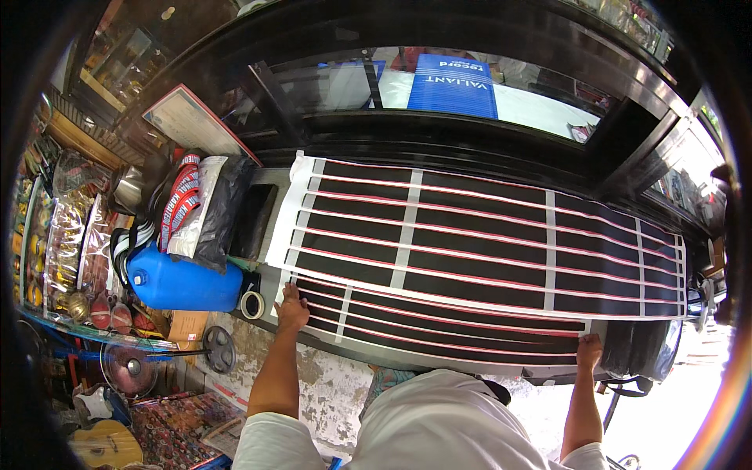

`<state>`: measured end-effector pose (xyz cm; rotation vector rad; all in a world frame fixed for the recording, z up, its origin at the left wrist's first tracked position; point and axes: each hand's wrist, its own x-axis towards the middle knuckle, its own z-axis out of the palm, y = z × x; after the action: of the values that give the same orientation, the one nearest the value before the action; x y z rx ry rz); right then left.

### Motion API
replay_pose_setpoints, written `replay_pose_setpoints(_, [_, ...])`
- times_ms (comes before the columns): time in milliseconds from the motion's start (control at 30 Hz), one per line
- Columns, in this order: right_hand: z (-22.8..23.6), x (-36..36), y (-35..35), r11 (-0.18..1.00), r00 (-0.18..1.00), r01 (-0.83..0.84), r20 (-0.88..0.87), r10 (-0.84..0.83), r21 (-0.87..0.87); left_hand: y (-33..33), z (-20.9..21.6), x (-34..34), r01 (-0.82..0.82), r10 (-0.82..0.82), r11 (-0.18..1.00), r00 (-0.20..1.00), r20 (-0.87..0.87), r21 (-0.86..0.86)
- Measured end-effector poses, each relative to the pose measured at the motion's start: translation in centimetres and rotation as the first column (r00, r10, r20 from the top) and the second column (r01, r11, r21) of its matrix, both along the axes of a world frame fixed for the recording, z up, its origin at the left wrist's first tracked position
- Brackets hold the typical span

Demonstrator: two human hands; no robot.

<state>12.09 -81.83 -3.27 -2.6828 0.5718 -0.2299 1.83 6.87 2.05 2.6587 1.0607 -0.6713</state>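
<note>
Two long white sheets printed with black bands, thin red lines and pale grey cross strips lie side by side on a long dark counter. The larger sheet (478,231) is at the back, its left edge slightly curled. The narrower sheet (439,333) is in front, along the counter's near edge. At the narrower sheet's left end, my left hand (293,307) is closed on the edge. Its right end is pinched by my right hand (590,352), whose fingers are curled in. The sheet stretches nearly flat between both hands.
A roll of tape (252,305) lies left of my left hand, by a blue plastic jug (184,278) and packaged goods (210,205). Behind the counter, a dark-framed window shows a blue book (453,86). A fan (129,366) and a guitar (106,445) stand lower left.
</note>
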Motion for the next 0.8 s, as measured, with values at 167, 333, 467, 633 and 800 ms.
replay_pose_setpoints(167, [-0.4, -0.5, 0.9, 0.998, 1.000, 0.013, 0.020, -0.012, -0.060, 0.6, -1.0, -2.1, -0.011, 0.011, 1.000, 1.000, -0.015, 0.026])
replay_pose_setpoints(333, [-2.3, -0.6, -2.6, 0.999, 0.998, 0.023, 0.053, -0.026, 0.046, 0.0, -1.8, -1.0, -0.013, 0.014, 1.000, 1.000, 0.013, -0.013])
replay_pose_setpoints(467, [-3.4, 0.3, -1.5, 0.988, 0.998, 0.042, 0.050, -0.035, -0.149, 0.5, -1.5, -2.0, -0.019, 0.019, 1.000, 1.000, 0.019, -0.008])
replay_pose_setpoints(633, [-2.8, 0.4, -2.6, 0.989, 0.994, 0.107, -0.005, -0.108, -0.104, 0.1, -2.4, -1.0, -0.007, 0.009, 1.000, 0.997, 0.081, -0.023])
replay_pose_setpoints(800, [0.9, -0.2, 3.2, 0.982, 1.000, 0.013, 0.030, -0.007, -0.186, 0.1, -1.8, -2.3, -0.015, 0.012, 1.000, 0.992, 0.129, 0.017])
